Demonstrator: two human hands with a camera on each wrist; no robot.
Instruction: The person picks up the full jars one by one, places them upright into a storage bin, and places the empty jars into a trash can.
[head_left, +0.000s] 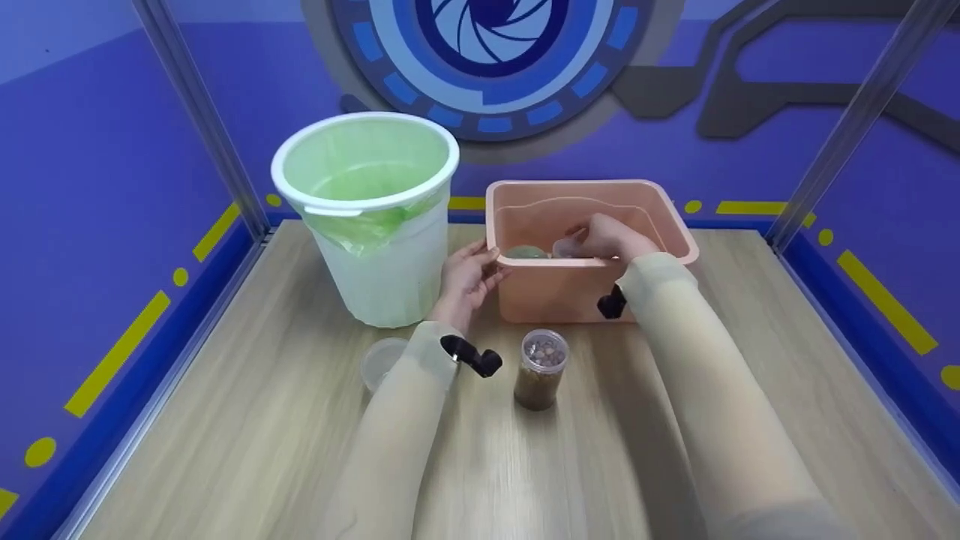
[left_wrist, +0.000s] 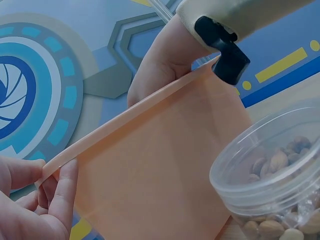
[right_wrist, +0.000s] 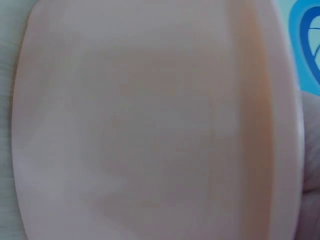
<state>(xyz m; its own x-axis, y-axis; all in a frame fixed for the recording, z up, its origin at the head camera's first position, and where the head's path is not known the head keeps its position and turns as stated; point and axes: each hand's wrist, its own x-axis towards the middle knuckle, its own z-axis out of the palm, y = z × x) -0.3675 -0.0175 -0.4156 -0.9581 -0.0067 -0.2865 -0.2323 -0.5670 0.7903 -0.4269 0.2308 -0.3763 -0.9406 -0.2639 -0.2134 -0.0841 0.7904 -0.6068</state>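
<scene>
My left hand (head_left: 466,281) grasps the pink bin (head_left: 562,292) at its near left corner. The thumb bears on the rim from above; the fingers lie against the outer wall, under the lip. My right hand (head_left: 609,238) is inside the same bin, entered over the near rim toward the right. A translucent item (head_left: 568,248) is located at its fingertips; the near wall hides part of the hand, so I cannot tell whether the fingers grip that item or only touch it. A greenish object (head_left: 527,252) shows inside the bin to the left of it, mostly hidden by the rim.

The pink bin stands upright on the wood-grain table (head_left: 247,420), near the back panel (head_left: 585,142). A clear jar (head_left: 538,375) stands upright in front of the bin, apart from it and between my forearms. It contains brown nuts (left_wrist: 277,160). A round translucent piece (head_left: 382,358) lies on the table, partly covered by my left sleeve (head_left: 409,420). A white waste bin (head_left: 375,277), fitted with a green liner (head_left: 360,229) folded over the front below the rim, stands to the left of the pink bin. One black wrist camera (head_left: 471,356) is mounted at each cuff.
</scene>
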